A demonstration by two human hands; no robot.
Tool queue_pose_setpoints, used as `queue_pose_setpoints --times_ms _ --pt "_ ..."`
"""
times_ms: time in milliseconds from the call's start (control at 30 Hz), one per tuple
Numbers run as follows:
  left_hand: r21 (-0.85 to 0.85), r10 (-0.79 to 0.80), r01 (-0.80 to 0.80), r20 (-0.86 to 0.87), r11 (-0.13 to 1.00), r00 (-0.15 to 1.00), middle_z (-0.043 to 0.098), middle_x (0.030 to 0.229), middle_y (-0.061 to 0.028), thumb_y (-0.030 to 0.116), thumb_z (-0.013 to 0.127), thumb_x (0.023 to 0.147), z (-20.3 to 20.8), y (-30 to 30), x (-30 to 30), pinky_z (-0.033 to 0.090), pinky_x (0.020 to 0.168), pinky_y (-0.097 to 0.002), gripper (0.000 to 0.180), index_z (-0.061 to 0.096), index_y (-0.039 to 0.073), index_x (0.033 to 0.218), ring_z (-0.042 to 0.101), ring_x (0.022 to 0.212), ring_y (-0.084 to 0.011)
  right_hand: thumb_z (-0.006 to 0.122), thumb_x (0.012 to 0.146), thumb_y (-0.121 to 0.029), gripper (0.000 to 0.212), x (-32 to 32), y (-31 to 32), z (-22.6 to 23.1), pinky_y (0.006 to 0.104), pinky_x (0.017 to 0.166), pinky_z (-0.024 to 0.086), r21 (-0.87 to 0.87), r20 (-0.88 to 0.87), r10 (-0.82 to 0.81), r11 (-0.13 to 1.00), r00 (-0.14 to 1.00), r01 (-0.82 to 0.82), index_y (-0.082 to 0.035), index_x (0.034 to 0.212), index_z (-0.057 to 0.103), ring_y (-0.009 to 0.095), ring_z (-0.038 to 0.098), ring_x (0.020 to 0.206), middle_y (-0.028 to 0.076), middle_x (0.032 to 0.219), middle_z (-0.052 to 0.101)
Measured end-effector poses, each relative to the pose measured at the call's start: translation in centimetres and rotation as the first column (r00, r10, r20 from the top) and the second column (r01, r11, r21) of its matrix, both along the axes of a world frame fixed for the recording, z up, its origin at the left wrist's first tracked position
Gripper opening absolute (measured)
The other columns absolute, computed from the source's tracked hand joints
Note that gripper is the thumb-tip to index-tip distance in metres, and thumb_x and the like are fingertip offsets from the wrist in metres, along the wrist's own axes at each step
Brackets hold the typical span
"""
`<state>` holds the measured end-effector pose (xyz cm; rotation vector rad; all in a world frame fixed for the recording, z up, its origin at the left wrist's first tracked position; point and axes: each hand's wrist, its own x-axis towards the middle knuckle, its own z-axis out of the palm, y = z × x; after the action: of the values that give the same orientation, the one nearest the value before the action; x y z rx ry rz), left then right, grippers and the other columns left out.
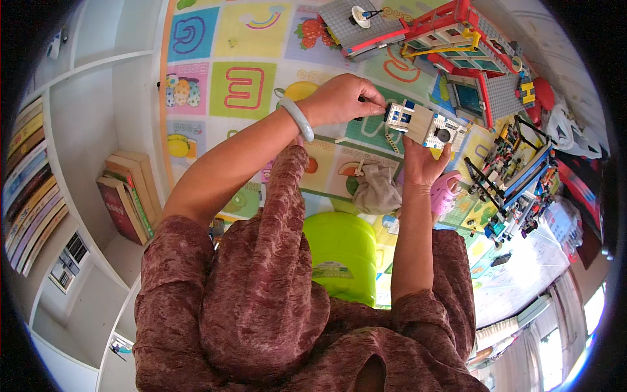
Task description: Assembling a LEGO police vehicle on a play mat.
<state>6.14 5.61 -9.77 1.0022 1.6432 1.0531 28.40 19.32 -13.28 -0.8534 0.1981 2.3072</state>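
Observation:
A toy brick model, long and flat with white, tan and blue parts and a dark round piece near one end, is held above the play mat. My right hand grips it from below, with the thumb and fingers at its near side. My left hand, a pale bangle on its wrist, is pinched closed right beside the model's left end. Whatever sits between those fingertips is too small to make out. A thin, patterned strip piece lies on the mat below the model.
A large red and grey brick building stands at the far right. Nearer is a tray of loose bricks. A grey cloth, a pink clog and a green plastic stool are close to me. White shelves with books line the left.

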Motion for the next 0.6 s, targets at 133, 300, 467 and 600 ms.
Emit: queue_pose_setpoints --times_ms 133,300,467,600 --pt "0.087 0.013 -0.017 0.044 0.996 0.999 0.066 0.084 -0.0072 0.017 0.068 0.084 1.3 0.1 0.1 0.049 0.073 -0.0286 0.018 0.070 0.004 0.095 0.063 0.078 -0.0155 0.075 0.073 -0.024 0.070 0.1 0.1 0.4 0.0579 0.105 0.031 -0.010 -0.027 0.014 1.000 1.000 -0.014 -0.009 0.134 0.043 0.035 0.041 0.128 0.015 0.137 0.046" --pt "0.080 0.017 -0.035 0.216 0.996 0.976 0.067 0.082 -0.0042 0.019 0.070 0.085 2.8 0.3 0.1 0.048 0.071 -0.0261 0.020 0.070 0.001 0.094 0.061 0.077 -0.0102 0.075 0.068 -0.020 0.072 -0.5 -0.4 1.5 0.0597 0.109 0.023 0.008 0.007 -0.012 1.000 1.000 0.012 -0.007 0.133 0.045 0.035 0.037 0.131 0.015 0.140 0.043" --pt "0.036 0.034 -0.040 0.156 0.999 0.987 0.066 0.075 -0.0020 0.020 0.071 0.084 3.0 0.5 0.1 0.046 0.065 -0.0250 0.021 0.070 0.001 0.094 0.056 0.070 -0.0078 0.075 0.073 -0.024 0.071 -0.4 -0.4 1.6 0.0589 0.110 0.023 -0.030 -0.049 0.023 0.999 0.999 -0.025 -0.010 0.135 0.043 0.035 0.038 0.130 0.015 0.139 0.044" --pt "-0.044 0.024 -0.021 0.053 0.999 0.998 0.065 0.071 -0.0040 0.023 0.070 0.084 3.6 0.3 -0.3 0.045 0.062 -0.0261 0.024 0.070 0.001 0.092 0.055 0.065 -0.0079 0.074 0.074 -0.026 0.070 -0.7 -0.3 2.1 0.0579 0.110 0.022 0.003 0.002 0.006 1.000 1.000 -0.006 -0.011 0.135 0.043 0.034 0.037 0.131 0.014 0.139 0.044"
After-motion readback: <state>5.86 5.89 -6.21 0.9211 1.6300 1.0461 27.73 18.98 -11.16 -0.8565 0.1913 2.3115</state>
